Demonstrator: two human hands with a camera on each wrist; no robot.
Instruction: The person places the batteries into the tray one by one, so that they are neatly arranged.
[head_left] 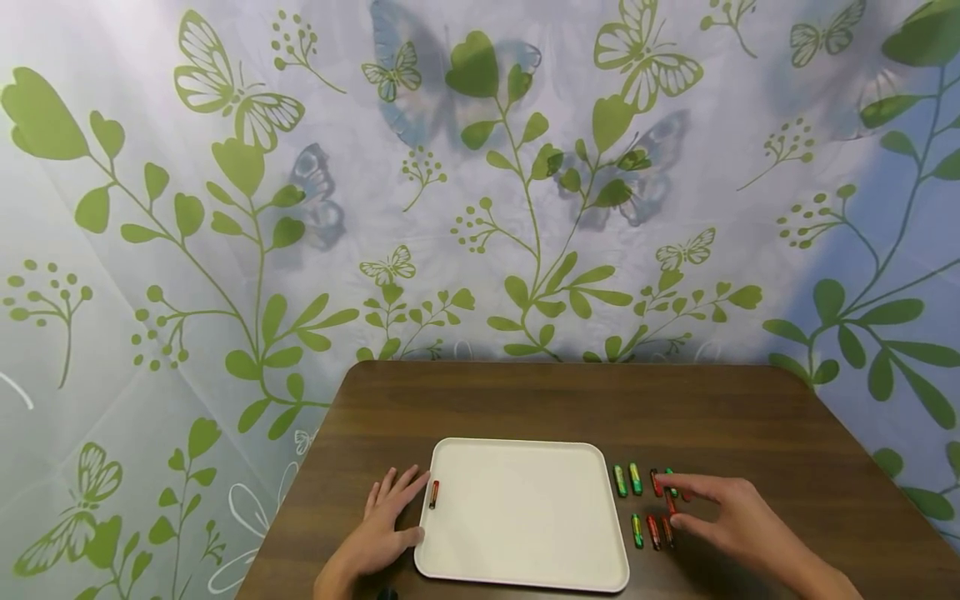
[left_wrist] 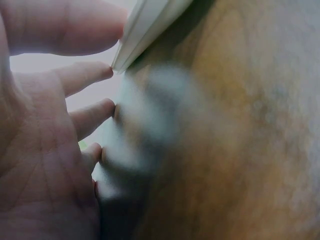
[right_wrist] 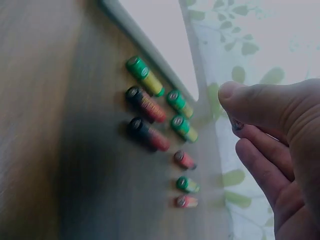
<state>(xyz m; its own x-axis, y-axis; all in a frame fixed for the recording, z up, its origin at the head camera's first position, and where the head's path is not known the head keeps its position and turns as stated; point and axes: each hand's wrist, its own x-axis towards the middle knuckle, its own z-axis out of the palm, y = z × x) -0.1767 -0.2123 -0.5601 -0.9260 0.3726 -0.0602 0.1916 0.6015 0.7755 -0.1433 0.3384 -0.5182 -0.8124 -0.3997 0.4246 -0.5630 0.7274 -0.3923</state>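
Note:
Between thumb and fingers, my right hand [head_left: 738, 517] pinches a red battery [head_left: 671, 501] above the table. Its end shows between the fingertips in the right wrist view, the rest hidden. Below it lie several green-and-yellow batteries [head_left: 620, 481] and several red-and-black batteries [head_left: 653, 532] in two loose rows. A cream tray [head_left: 525, 517] lies left of them, with one red-and-black battery [head_left: 434, 494] near its left rim. My left hand [head_left: 378, 529], fingers spread and fairly straight, touches the tray's left edge; the left wrist view shows the thumb at the rim [left_wrist: 150, 25].
The dark brown wooden table [head_left: 570, 400] carries everything. Behind it hangs a pale curtain [head_left: 450, 208] with green leaves and butterflies. A small dark object [head_left: 387, 594] is partly cut off at the lower frame edge, near my left wrist.

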